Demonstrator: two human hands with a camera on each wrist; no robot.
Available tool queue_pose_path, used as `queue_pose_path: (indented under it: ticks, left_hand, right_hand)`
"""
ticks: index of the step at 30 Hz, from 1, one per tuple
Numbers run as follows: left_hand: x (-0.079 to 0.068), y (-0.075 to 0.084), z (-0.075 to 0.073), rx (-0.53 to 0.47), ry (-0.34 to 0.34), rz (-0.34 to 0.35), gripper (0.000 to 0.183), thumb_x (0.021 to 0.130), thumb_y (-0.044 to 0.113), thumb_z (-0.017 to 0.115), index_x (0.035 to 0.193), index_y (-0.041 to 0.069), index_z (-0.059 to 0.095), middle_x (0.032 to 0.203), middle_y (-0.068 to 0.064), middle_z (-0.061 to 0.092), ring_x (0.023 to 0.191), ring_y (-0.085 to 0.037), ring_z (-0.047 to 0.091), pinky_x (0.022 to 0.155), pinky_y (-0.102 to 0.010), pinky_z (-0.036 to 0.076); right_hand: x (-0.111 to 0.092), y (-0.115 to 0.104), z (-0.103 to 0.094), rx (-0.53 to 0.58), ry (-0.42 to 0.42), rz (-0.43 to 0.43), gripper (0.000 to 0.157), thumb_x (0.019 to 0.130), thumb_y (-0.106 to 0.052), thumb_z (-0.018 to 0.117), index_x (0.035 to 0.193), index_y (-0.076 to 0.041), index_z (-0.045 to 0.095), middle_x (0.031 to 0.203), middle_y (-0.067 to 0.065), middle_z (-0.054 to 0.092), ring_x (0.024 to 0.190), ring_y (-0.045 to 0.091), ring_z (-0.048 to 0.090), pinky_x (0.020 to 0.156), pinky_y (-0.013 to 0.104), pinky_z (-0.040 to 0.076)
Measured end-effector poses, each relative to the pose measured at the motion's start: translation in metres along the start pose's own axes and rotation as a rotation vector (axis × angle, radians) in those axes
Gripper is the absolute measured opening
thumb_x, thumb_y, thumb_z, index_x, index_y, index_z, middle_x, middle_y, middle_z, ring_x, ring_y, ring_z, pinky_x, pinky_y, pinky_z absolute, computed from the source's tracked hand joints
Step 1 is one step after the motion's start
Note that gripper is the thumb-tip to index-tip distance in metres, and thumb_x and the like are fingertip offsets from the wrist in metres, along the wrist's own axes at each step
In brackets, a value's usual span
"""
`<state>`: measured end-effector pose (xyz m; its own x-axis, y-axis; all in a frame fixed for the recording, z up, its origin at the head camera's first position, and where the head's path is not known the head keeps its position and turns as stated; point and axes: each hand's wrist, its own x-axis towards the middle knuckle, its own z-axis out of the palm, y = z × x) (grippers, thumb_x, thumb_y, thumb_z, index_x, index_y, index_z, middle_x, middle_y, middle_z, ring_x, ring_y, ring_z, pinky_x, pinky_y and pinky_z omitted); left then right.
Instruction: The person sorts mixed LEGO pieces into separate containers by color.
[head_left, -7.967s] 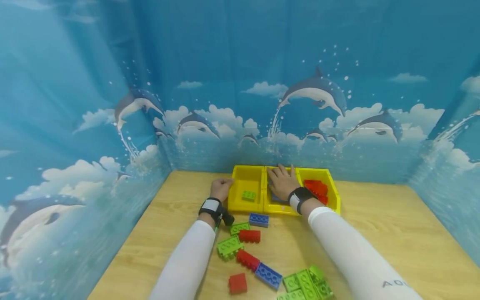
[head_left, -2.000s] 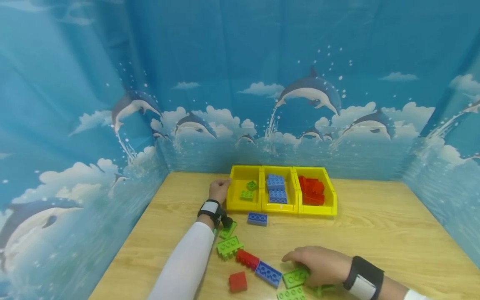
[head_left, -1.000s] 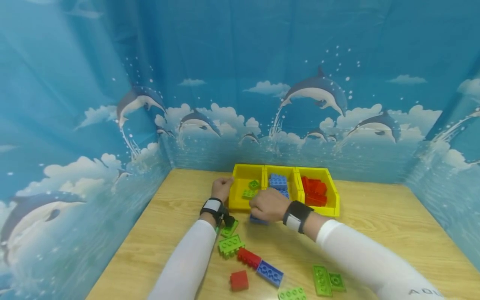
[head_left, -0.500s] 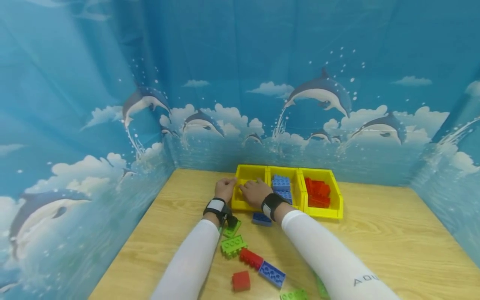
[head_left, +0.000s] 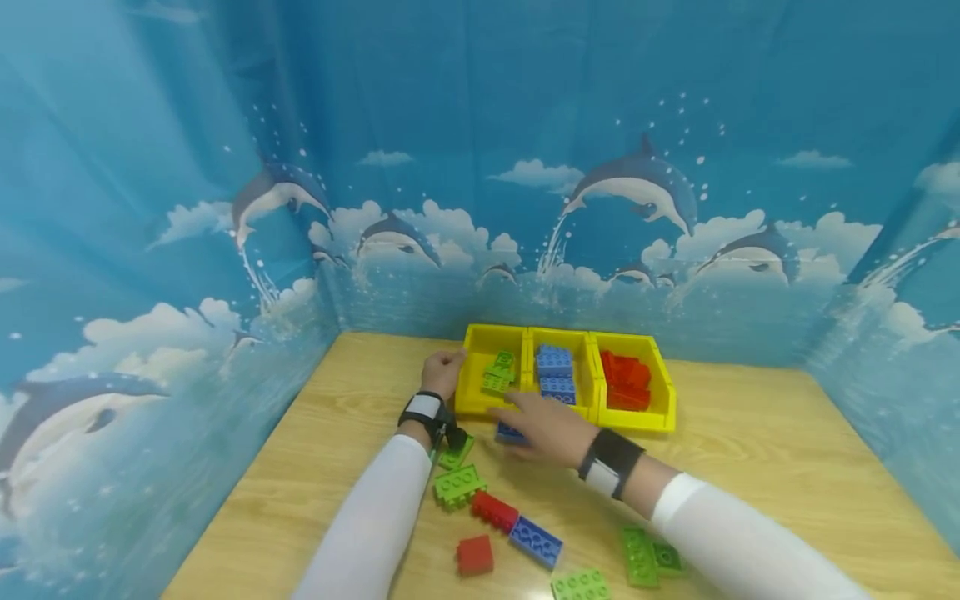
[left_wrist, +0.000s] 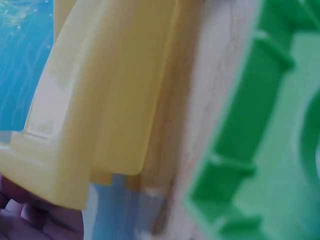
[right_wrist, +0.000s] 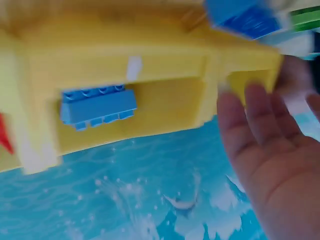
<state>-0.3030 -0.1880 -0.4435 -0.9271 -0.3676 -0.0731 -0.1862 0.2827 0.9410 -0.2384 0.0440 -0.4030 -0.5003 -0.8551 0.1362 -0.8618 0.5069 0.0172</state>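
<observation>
In the head view my left hand (head_left: 442, 373) pinches the left rim of the yellow storage bin (head_left: 462, 398); its curled fingers (left_wrist: 35, 215) show under the bin's edge in the left wrist view. This left bin holds several green bricks (head_left: 497, 372). My right hand (head_left: 553, 429) has its fingers spread and carries nothing. It hovers over the front of the bins, partly covering a blue brick (head_left: 510, 433) on the table. The middle bin (head_left: 587, 367) contains blue bricks (head_left: 555, 362). Red bricks (head_left: 626, 379) lie in the right bin (head_left: 663, 392).
On the wooden table (head_left: 750, 467) lie more bricks: green ones (head_left: 459, 486) near my left wrist, a red one (head_left: 495, 511) touching a blue one (head_left: 536, 542), a square red one (head_left: 475, 556), and green ones (head_left: 640, 557) by my right forearm. A dolphin-print curtain (head_left: 480, 208) stands behind.
My right hand has carried a green brick from the front pile into the left bin, let go and drawn back rightward. Earlier, a red brick left the table. My left hand has stayed at the rim.
</observation>
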Motion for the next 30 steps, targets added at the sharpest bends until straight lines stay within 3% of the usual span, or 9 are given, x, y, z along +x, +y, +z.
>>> queue_pose_path:
  ticks: [2,4,10,14,18,21,27,30]
  left_hand:
    - [0.000,0.001,0.000,-0.005,-0.002,0.004,0.042,0.098,0.042,0.056,0.111,0.003,0.064,0.103,-0.014,0.062,0.087,-0.025,0.055,0.077,-0.039,0.047]
    - [0.001,0.002,0.001,-0.007,-0.005,0.001,0.041,0.098,0.043,0.056,0.109,0.004,0.064,0.099,-0.011,0.060,0.084,-0.023,0.054,0.075,-0.037,0.046]
    - [0.002,0.000,0.000,-0.009,0.000,0.011,0.039,0.098,0.044,0.056,0.102,0.005,0.063,0.090,-0.008,0.056,0.079,-0.021,0.050,0.070,-0.034,0.043]
    - [0.000,-0.003,-0.002,-0.020,0.003,0.032,0.039,0.099,0.042,0.056,0.103,0.004,0.065,0.089,-0.008,0.056,0.076,-0.020,0.050,0.068,-0.032,0.042]
    - [-0.002,-0.002,-0.003,-0.016,-0.006,0.050,0.042,0.099,0.043,0.054,0.106,0.003,0.065,0.093,-0.009,0.058,0.079,-0.020,0.051,0.071,-0.032,0.043]
    - [-0.002,-0.001,-0.004,-0.006,-0.003,0.051,0.043,0.099,0.045,0.054,0.107,0.004,0.065,0.097,-0.010,0.060,0.083,-0.021,0.053,0.074,-0.033,0.044]
    - [-0.002,-0.001,-0.004,0.003,-0.002,0.046,0.043,0.100,0.045,0.053,0.105,0.004,0.065,0.094,-0.009,0.059,0.082,-0.022,0.053,0.072,-0.033,0.043]
    - [-0.002,-0.003,-0.003,-0.003,-0.006,0.035,0.042,0.099,0.045,0.054,0.100,0.004,0.063,0.086,-0.006,0.054,0.077,-0.020,0.050,0.068,-0.032,0.041]
  right_hand:
    - [-0.028,-0.004,-0.004,0.045,-0.025,0.023,0.065,0.085,-0.051,0.071,0.142,-0.025,0.052,0.110,0.002,0.058,0.084,0.012,0.055,0.069,0.027,0.049]
    - [-0.057,-0.005,-0.007,0.103,-0.076,0.077,0.067,0.083,-0.054,0.071,0.141,-0.025,0.053,0.098,-0.003,0.055,0.076,0.008,0.048,0.062,0.023,0.043]
    - [-0.129,0.004,-0.016,0.240,-0.258,0.268,0.074,0.077,-0.066,0.069,0.136,-0.024,0.058,0.106,-0.003,0.067,0.088,0.013,0.060,0.072,0.039,0.050]
    - [-0.152,0.004,-0.017,0.310,-0.356,0.329,0.080,0.071,-0.075,0.067,0.132,-0.024,0.061,0.095,-0.011,0.065,0.078,0.007,0.055,0.064,0.034,0.045]
    - [-0.161,-0.005,-0.010,0.360,-0.420,0.357,0.081,0.070,-0.075,0.068,0.132,-0.024,0.061,0.086,-0.016,0.060,0.070,0.005,0.050,0.061,0.032,0.039]
    - [-0.160,-0.009,-0.003,0.384,-0.413,0.358,0.074,0.073,-0.068,0.072,0.132,-0.026,0.060,0.086,-0.017,0.060,0.069,0.004,0.049,0.060,0.031,0.039]
    - [-0.143,-0.007,0.009,0.471,-0.254,0.243,0.041,0.082,-0.035,0.077,0.120,-0.026,0.067,0.101,-0.015,0.067,0.085,-0.001,0.059,0.073,0.029,0.052]
    - [-0.125,-0.004,0.008,0.512,-0.152,0.160,0.027,0.081,-0.016,0.076,0.107,-0.022,0.072,0.093,-0.016,0.061,0.081,-0.001,0.057,0.070,0.024,0.051]
